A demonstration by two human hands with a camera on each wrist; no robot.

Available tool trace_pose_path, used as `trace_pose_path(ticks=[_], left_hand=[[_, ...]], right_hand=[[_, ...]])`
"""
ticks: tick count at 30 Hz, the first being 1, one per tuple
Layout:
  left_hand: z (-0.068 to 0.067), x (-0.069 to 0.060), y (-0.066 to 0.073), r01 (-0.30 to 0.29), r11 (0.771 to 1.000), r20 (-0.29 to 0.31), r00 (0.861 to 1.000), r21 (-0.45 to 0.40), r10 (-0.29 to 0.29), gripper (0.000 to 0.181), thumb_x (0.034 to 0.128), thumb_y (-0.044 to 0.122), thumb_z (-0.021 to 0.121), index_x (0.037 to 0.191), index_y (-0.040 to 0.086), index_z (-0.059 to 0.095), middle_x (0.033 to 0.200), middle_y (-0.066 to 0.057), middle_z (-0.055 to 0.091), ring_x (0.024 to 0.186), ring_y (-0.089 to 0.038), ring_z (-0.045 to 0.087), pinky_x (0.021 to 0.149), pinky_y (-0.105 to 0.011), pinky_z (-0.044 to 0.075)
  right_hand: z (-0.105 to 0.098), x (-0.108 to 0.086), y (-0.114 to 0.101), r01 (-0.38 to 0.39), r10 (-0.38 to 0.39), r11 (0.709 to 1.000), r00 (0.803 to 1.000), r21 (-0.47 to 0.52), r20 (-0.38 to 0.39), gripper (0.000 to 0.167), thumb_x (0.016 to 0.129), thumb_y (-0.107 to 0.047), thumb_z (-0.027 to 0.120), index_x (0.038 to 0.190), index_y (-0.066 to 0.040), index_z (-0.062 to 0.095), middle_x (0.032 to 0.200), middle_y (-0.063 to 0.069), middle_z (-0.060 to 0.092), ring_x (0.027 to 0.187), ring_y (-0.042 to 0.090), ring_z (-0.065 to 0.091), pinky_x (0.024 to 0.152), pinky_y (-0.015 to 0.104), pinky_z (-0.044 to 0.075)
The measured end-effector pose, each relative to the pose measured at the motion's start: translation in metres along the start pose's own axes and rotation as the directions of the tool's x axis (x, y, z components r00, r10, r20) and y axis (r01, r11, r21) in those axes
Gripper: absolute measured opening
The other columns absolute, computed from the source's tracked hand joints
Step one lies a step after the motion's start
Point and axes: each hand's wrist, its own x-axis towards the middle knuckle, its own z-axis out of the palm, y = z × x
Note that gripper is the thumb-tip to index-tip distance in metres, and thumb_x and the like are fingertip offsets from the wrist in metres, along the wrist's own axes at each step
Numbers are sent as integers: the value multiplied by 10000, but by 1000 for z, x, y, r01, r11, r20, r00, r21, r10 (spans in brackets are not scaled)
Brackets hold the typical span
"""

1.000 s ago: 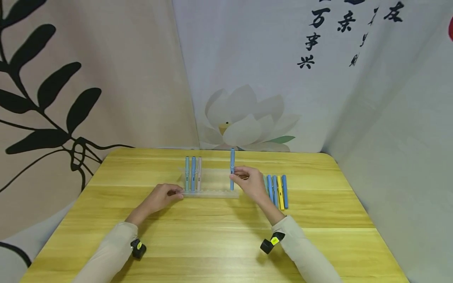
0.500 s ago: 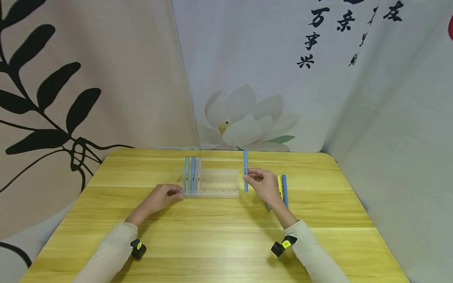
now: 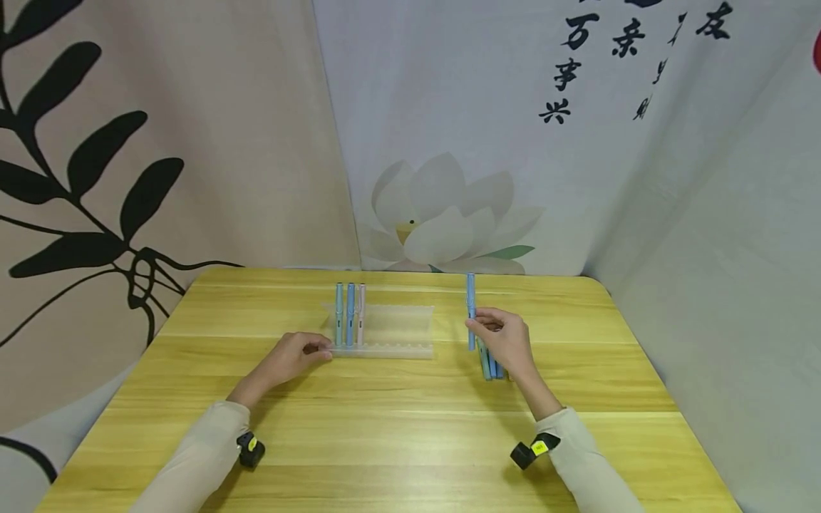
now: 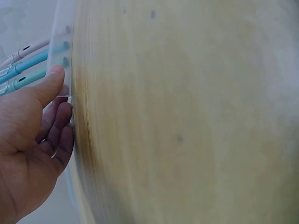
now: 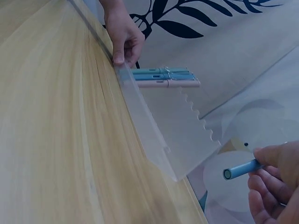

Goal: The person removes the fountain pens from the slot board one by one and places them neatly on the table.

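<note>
My left hand (image 3: 298, 356) grips the left end of a clear, notched pen rack (image 3: 398, 328), thumb on its front edge in the left wrist view. Upright at the rack's left side stand a green pen (image 3: 339, 313), a blue pen (image 3: 350, 313) and a pink pen (image 3: 361, 313). Off to the right of the rack, my right hand (image 3: 507, 338) pinches another blue pen (image 3: 471, 292) between thumb and fingers, holding it upright. Its round end faces the camera in the right wrist view. Part of that pen is covered by my fingers.
Below my right hand lie several pens, a green one (image 3: 484, 363) and blue ones (image 3: 493, 368) among them, partly hidden by the hand and wrist. The wooden table (image 3: 385, 442) ends at a printed curtain (image 3: 256, 142) behind.
My right hand has carried the blue pen rightward, away from the rack's right end to above the lying pens, which it now covers more. My left hand and the rack stay put.
</note>
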Motion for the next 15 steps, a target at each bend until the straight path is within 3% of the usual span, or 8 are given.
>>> trace_pose_path(ticks=[7, 15], left_hand=[[0, 1, 2, 26, 1000, 7, 1000, 0, -26, 193, 975, 206, 715, 1113, 81, 764, 944, 53, 722, 861, -84, 638, 794, -312, 551], [0, 0, 2, 13, 1000, 0, 1000, 4, -13, 202, 972, 208, 717, 1115, 72, 762, 942, 45, 724, 863, -95, 638, 788, -319, 551]], right_hand=[[-17, -3, 13, -37, 36, 999, 999, -34, -17, 373, 916, -350, 791, 1185, -95, 755, 1040, 82, 766, 964, 241, 704, 813, 350, 583], [-37, -7, 26, -77, 74, 995, 996, -61, -55, 387, 902, -381, 799, 1165, -101, 755, 1021, 82, 773, 939, 235, 712, 762, 272, 569]])
